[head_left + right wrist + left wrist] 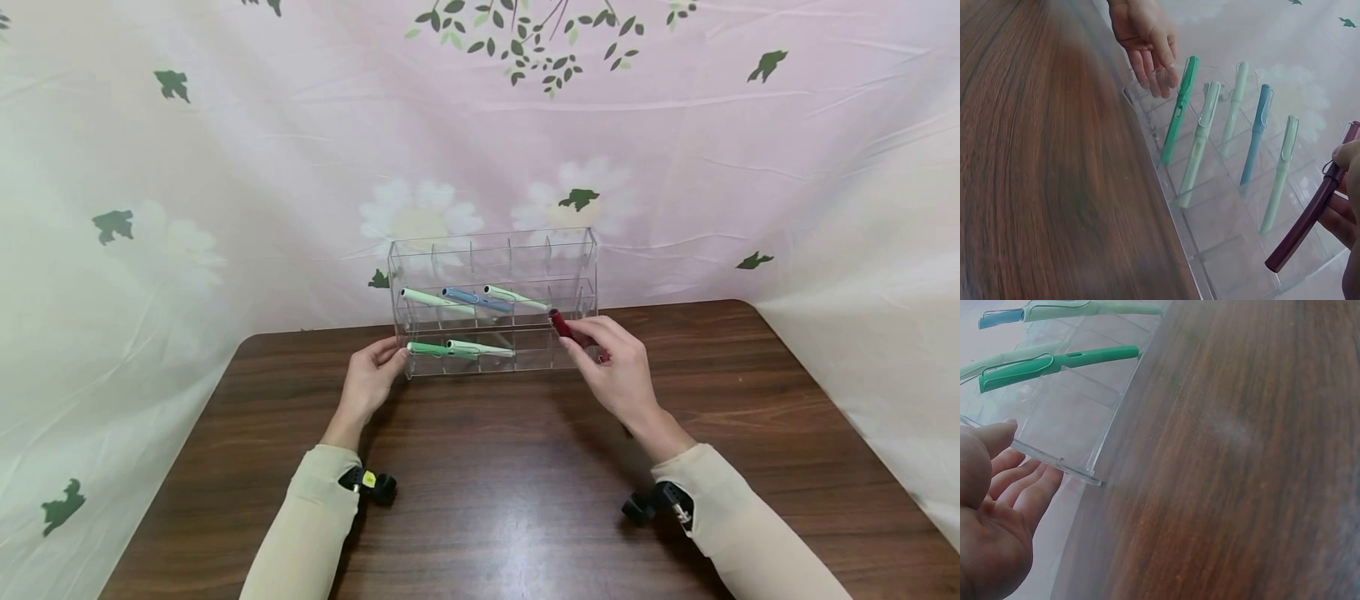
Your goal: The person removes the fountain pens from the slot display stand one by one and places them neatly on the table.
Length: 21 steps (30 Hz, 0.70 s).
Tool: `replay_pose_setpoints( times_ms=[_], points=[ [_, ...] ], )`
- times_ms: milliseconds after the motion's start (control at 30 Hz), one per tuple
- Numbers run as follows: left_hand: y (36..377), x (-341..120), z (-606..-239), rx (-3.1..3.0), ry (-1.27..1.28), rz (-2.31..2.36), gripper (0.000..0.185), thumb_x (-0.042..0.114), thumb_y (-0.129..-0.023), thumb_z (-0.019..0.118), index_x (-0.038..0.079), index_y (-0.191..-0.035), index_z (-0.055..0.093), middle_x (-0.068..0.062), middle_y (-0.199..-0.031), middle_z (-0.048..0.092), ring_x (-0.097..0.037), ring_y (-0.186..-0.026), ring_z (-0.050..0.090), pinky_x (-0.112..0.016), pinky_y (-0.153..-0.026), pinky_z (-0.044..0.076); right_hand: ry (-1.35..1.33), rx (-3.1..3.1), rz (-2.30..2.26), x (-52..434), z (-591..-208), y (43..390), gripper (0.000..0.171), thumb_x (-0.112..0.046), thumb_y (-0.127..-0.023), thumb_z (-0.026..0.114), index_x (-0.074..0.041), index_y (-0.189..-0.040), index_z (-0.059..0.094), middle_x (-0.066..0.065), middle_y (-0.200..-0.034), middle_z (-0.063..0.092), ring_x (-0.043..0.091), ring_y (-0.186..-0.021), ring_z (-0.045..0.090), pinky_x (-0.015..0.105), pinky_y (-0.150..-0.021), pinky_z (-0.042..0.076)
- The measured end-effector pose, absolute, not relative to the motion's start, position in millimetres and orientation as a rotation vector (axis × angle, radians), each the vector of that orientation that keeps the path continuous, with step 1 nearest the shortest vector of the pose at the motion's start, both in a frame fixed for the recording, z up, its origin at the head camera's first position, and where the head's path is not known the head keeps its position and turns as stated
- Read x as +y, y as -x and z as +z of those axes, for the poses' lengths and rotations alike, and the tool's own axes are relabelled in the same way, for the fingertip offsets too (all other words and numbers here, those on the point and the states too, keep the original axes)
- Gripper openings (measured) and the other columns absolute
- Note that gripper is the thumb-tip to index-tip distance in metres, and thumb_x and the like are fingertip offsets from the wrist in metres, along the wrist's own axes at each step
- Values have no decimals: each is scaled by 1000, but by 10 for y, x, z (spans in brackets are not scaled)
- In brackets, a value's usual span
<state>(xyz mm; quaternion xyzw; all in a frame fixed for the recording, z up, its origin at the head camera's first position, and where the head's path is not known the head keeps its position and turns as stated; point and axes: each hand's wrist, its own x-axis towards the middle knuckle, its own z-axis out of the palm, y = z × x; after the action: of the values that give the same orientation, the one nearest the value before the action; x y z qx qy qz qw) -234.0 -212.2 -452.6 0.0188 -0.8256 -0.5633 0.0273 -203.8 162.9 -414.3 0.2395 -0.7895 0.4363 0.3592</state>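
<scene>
One maroon pen in right hand

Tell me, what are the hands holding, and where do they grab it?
The right hand pinches a dark red pen near its clip end. The left hand holds nothing; its straight fingers touch the clear rack.

pens: one dark red, one green, one blue, three pale mint
rack: clear
table: dark brown woodgrain
backdrop: pink, white flowers, green leaves
sleeves: beige

left hand touching clear organizer, green pen
</scene>
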Motion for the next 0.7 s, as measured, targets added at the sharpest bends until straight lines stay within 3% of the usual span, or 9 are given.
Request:
replay_pose_setpoints(
  times_ms=[233, 367, 700],
  points=[
    [2353, -2121, -4511, -2550, -55, -1738, 44, 15, -111, 64, -3, -151, 59, -24, -148, 66, -34, -138, 65, -41, -110, 58, -594, -2047, 1094, 1755, -4171, 2037, 26, 8, -86, 86, 2, -111, 81, 13, -97, 77, 4, -80, 63, 9, -63, 46],
    [2360, -2121, -4503, -2539, -56, -1754, 44, 15, -111, 64, -3, -150, 59, -24, -148, 66, -35, -139, 65, -46, -113, 56, -583, -2060, 1063, 1811, -4185, 2036, 26, 7, -85, 87, 3, -110, 81, 12, -97, 77, 5, -78, 62, 14, -63, 47],
    [2334, -2115, -4514, -2563, -73, -1744, 45, 17, -111, 64, -2, -151, 59, -24, -149, 65, -36, -141, 63, -50, -116, 53, -537, -2105, 1058, 1922, -4178, 1983, 24, 8, -87, 84, 3, -111, 81, 13, -94, 75, 17, -76, 64, 4, -70, 43]
  ],
)
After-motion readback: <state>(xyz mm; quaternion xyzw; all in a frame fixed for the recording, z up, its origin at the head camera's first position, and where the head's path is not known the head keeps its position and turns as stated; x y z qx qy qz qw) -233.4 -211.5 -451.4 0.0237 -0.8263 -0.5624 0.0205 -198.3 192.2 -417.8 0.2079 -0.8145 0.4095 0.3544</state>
